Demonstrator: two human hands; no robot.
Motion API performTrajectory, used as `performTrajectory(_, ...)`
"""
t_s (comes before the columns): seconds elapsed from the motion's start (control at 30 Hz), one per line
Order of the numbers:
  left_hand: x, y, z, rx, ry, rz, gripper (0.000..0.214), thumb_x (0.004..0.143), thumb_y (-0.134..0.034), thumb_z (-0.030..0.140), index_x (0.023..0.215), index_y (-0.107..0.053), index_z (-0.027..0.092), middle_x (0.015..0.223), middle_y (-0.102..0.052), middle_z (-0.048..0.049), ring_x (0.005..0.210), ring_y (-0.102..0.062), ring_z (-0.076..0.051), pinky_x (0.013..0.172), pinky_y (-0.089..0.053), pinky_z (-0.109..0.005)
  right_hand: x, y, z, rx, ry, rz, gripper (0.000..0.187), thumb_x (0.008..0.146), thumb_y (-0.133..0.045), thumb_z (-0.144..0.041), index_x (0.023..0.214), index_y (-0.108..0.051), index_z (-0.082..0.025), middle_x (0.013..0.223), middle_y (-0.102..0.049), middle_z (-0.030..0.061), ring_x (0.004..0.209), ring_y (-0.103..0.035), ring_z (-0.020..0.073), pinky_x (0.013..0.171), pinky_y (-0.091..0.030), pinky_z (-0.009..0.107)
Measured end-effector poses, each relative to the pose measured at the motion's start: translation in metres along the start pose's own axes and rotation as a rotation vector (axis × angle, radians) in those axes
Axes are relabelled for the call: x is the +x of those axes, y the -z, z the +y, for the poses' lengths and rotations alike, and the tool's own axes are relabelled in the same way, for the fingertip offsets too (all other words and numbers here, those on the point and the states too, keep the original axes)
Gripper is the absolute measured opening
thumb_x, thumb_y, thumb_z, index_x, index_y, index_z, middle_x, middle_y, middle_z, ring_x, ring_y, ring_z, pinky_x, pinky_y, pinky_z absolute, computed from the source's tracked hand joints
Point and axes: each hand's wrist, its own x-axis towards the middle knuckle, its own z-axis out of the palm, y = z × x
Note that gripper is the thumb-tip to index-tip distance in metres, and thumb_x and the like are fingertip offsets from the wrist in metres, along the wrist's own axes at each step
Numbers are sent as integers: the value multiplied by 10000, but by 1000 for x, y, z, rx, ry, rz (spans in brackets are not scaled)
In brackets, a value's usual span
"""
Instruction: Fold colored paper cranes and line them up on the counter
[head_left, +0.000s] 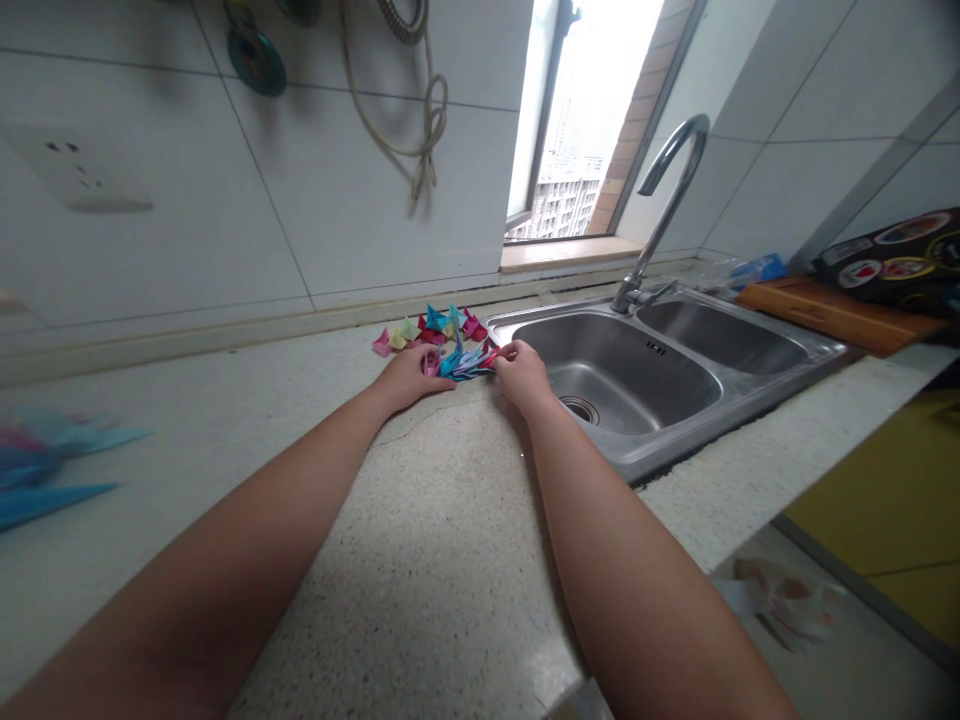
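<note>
Several origami pieces [466, 361] bunched on desk [420, 560]: left hand [409, 376] curled round pink end, right hand [523, 373] pinching red end.

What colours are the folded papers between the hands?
The folded papers are blue, lavender, pink and red; head view.

Folded papers [466, 362] (multicoloured) between hands [409, 378] [523, 372]

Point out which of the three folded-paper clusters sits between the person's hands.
The mostly blue cluster, with the left hand and right hand at its ends; the multicoloured cluster lies behind it, the blurred cluster far left.
</note>
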Motion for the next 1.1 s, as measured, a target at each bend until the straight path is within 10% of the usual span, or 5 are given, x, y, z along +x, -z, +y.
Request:
performTrajectory(0.37,-8,8,-23,-128,41,-32,932,561,-852,536,1340,-504,160,1256,-602,-128,1104,-603,-276,967,-467,-410,6,4,4,124,-26,224,71,715,-537,-250,769,-517,-209,751,-590,12,707,-532,183,661,-368,285)
performTrajectory(0.8,-51,22,-19,425,22,-84,917,788,-563,705,1433,-400,73,1400,-479,-235,1316,-420,-371,1110,-313,-480,-1,21,-3,251,-13,510,78,731,-488,-228,800,-520,-208,733,-569,-3,657,-501,169,661,-373,282)
performTrajectory(0.9,-89,32,-4,488,20,-123,818,896,-404,662,1464,-375,72,1476,-424,-220,1377,-364,-335,1152,-259,-435,-15,18,-13,199,108,382,96,759,-457,-227,817,-530,-207,717,-558,-11,658,-505,166,657,-381,267)
performTrajectory(1.1,-175,59,21,531,78,-270,796,940,-277,655,1546,-256,140,1617,-217,-140,1493,-194,-281,1211,-149,-425,-67,2,-44,-113,457,-272,153,818,-477,-229,849,-626,-210,808,-653,15,751,-573,171,692,-384,262)
